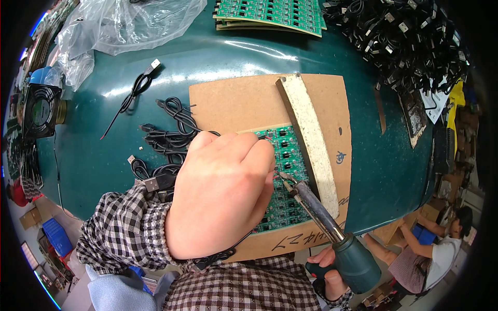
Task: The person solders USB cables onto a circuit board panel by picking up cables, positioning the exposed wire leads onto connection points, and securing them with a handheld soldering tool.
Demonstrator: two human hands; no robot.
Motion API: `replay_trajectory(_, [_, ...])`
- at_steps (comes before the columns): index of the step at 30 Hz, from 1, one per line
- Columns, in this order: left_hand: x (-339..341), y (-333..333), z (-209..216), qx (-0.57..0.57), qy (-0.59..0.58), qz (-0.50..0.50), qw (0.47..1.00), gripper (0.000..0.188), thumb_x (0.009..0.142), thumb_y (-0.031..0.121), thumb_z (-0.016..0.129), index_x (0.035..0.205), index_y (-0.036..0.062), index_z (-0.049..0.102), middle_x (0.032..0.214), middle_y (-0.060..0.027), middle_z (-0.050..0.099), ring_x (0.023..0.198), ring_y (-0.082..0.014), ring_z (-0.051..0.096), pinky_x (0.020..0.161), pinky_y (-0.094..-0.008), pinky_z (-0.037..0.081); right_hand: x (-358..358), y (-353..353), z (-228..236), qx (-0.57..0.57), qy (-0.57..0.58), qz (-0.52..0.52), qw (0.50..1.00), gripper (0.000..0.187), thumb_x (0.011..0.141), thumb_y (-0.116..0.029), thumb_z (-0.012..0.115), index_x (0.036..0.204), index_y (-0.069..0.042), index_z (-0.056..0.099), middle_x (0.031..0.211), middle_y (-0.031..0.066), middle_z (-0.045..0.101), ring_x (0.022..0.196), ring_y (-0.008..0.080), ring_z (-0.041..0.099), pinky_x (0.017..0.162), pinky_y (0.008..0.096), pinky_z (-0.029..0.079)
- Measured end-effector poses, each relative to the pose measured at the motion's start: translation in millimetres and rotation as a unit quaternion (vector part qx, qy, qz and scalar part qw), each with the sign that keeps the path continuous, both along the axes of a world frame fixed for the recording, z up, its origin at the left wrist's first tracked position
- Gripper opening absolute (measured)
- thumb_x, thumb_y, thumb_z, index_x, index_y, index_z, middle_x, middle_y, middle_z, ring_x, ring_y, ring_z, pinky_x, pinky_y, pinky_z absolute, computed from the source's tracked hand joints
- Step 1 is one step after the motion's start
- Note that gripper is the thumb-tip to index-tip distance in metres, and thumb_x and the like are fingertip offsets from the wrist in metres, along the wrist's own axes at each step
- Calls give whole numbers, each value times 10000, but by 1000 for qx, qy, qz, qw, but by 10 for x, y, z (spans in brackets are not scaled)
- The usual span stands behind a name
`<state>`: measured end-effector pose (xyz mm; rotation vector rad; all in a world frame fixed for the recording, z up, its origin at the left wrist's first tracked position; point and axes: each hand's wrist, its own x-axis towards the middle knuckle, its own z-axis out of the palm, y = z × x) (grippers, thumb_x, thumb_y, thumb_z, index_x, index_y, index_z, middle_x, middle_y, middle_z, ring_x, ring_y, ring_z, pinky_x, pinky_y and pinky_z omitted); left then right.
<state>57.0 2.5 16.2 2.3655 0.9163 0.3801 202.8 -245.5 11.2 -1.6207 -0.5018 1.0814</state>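
Note:
My left hand [223, 192] is closed over the left side of a green circuit board panel [288, 207]; its fingertips are hidden, and so is whatever they pinch. At the lower right my right hand [332, 280] grips the green handle of a soldering gun [358, 264]. The gun's metal tip touches or hovers just over the panel, close to my left fingers. A piece of brown cardboard [233, 103] lies under the panel. Along the panel's right side rests a long pale bar [314, 140]. Black USB cables [179, 116] are bunched left of my left hand.
A lone USB cable [137, 90] lies on the green table [88, 171]. Stacked circuit panels [270, 15] and a clear plastic bag [129, 26] are at the back. A heap of USB cables [404, 41] fills the far right. A small fan [41, 111] stands left; another person [441, 254] sits right.

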Motion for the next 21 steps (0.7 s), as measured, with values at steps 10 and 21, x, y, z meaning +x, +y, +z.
replay_trajectory(10, [22, 9, -37, -7, -2, -2, 1000, 211, 620, -16, 667, 730, 100, 530, 690, -18, 532, 649, -221, 528, 633, -328, 349, 29, 37, -116, -9, -6, -10, 1000, 510, 786, -421, 712, 893, 46, 538, 811, 167, 601, 726, 227, 634, 628, 369, 575])
replay_trajectory(21, [21, 9, -40, -3, 1, -5, 1000, 201, 630, -13, 668, 740, 95, 539, 694, -24, 536, 652, -225, 530, 634, -332, 351, 22, 67, -121, -13, -17, -20, 1000, 517, 786, -431, 707, 903, 43, 535, 825, 167, 599, 745, 229, 635, 639, 368, 573])
